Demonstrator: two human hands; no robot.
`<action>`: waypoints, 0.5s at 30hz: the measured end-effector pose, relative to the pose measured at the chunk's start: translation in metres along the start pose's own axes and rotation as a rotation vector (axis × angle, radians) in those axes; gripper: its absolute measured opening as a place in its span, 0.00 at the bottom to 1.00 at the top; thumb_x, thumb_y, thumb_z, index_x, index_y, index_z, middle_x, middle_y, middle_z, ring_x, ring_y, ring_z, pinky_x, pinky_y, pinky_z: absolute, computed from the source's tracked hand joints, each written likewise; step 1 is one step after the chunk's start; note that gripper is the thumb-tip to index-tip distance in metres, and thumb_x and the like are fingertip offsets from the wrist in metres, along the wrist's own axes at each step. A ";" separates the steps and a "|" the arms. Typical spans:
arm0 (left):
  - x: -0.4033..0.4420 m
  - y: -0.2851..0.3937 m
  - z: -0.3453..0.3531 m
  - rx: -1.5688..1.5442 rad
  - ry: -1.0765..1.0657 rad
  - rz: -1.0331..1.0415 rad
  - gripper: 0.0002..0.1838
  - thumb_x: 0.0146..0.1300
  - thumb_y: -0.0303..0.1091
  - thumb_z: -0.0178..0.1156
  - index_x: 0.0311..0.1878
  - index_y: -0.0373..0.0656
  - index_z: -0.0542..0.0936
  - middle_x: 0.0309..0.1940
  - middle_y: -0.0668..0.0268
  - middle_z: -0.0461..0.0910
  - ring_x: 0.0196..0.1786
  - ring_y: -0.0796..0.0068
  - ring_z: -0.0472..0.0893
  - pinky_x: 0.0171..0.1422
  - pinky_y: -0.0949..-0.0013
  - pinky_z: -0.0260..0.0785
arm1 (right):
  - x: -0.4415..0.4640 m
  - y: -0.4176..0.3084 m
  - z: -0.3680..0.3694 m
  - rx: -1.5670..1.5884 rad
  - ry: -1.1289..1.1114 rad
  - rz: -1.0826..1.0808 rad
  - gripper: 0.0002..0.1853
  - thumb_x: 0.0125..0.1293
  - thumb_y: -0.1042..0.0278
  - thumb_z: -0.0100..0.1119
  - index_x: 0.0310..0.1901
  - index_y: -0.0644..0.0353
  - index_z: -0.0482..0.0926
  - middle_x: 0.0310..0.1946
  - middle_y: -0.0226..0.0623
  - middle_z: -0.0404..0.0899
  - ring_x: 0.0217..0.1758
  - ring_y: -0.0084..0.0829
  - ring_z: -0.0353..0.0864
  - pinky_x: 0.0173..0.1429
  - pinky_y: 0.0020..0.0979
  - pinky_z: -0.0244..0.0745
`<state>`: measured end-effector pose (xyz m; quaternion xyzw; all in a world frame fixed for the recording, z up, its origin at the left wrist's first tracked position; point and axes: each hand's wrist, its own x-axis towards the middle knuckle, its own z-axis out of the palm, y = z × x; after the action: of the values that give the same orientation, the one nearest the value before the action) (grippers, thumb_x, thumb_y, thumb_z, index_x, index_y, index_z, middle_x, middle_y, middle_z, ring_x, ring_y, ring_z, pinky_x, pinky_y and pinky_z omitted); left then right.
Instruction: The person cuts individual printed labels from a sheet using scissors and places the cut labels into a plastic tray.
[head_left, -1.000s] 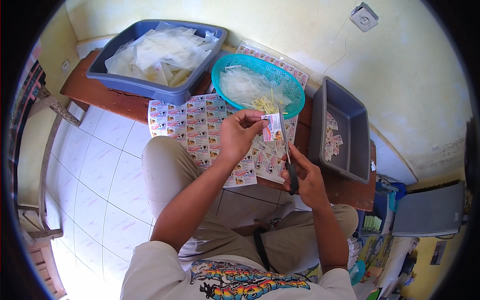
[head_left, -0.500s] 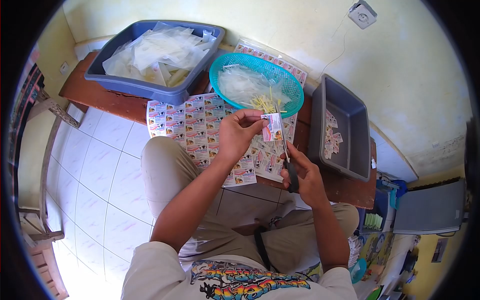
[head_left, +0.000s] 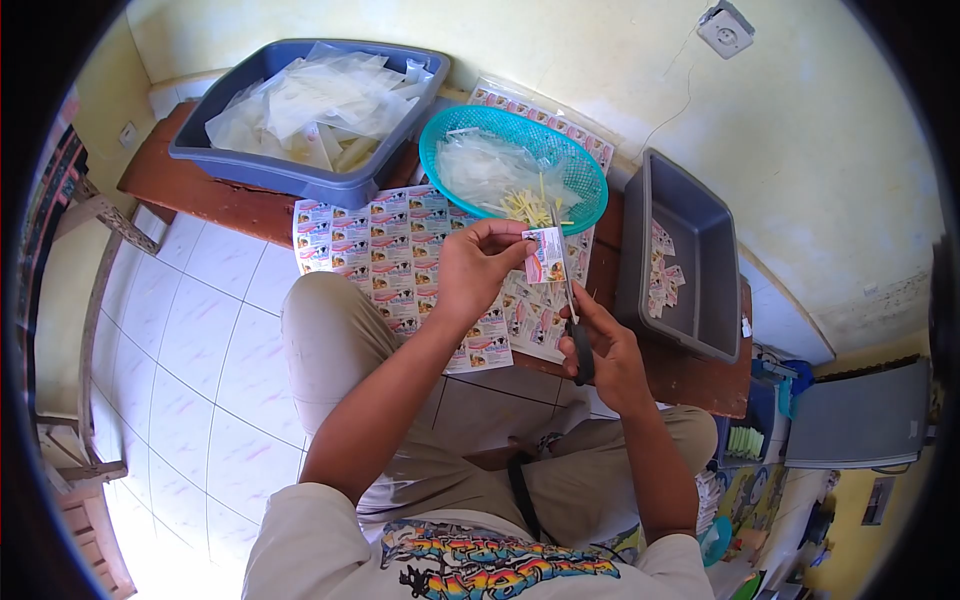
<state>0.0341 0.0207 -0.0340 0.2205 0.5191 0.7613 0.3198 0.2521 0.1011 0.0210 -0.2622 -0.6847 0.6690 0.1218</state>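
Observation:
Between thumb and fingers, my left hand [head_left: 478, 268] pinches a small printed label [head_left: 545, 257] with a picture and coloured lettering. Black-handled scissors [head_left: 578, 335] are in my right hand [head_left: 612, 355], their blades pointing up along the label's right edge. Whether the blades are parted is hard to make out. Below my hands lie printed label sheets [head_left: 385, 240]. Just beyond the label stands a turquoise mesh basket [head_left: 432, 160] with clear plastic pieces [head_left: 490, 170] and thin yellowish paper strips [head_left: 530, 207] in it.
A blue-grey tub [head_left: 275, 180] heaped with clear plastic bags [head_left: 330, 100] stands at the left of the brown bench [head_left: 160, 175]. On the right, a dark grey tub [head_left: 700, 240] contains several cut labels [head_left: 663, 275]. The wall rises close behind.
Very little differs. The scissors and the fingers of my right hand have shifted slightly; the label stays in the same place in my left hand.

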 end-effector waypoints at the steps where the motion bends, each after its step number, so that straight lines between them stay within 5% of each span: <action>1: 0.000 0.000 0.000 0.009 0.004 0.001 0.15 0.69 0.24 0.78 0.56 0.31 0.87 0.47 0.57 0.93 0.48 0.75 0.92 0.57 0.68 0.88 | 0.000 0.000 0.000 0.013 -0.002 0.004 0.44 0.73 0.73 0.77 0.87 0.53 0.66 0.61 0.28 0.77 0.50 0.17 0.80 0.44 0.21 0.80; 15: 0.000 0.000 0.000 0.005 0.003 -0.002 0.14 0.70 0.24 0.77 0.56 0.31 0.87 0.47 0.57 0.93 0.48 0.74 0.92 0.57 0.68 0.88 | -0.002 0.002 0.004 0.028 0.000 -0.005 0.44 0.74 0.74 0.75 0.88 0.54 0.64 0.60 0.29 0.77 0.45 0.17 0.78 0.43 0.23 0.80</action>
<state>0.0342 0.0207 -0.0335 0.2196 0.5216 0.7601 0.3195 0.2520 0.0968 0.0189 -0.2588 -0.6760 0.6782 0.1269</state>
